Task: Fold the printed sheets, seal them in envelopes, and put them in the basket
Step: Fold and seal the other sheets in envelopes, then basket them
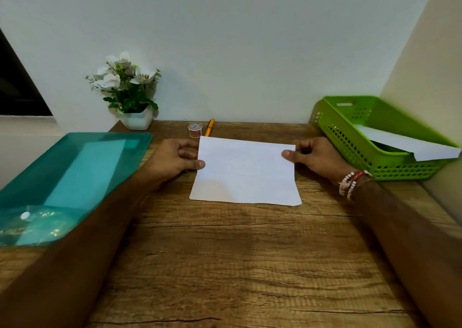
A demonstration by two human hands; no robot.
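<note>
A white sheet (246, 171) lies in the middle of the wooden table, its far half lifted and bent along a crease. My left hand (172, 159) pinches the sheet's left edge, thumb on top. My right hand (313, 156) pinches the right edge the same way. The green basket (350, 140) stands at the right against the wall, with a white envelope (410, 145) lying in it and sticking out over its near rim.
A teal plastic folder (67, 177) lies at the left, overhanging the table edge. A potted white flower (130, 92), a small tape roll (195, 129) and an orange pen (209, 127) stand by the back wall. Bare wood (237, 265) stretches in front.
</note>
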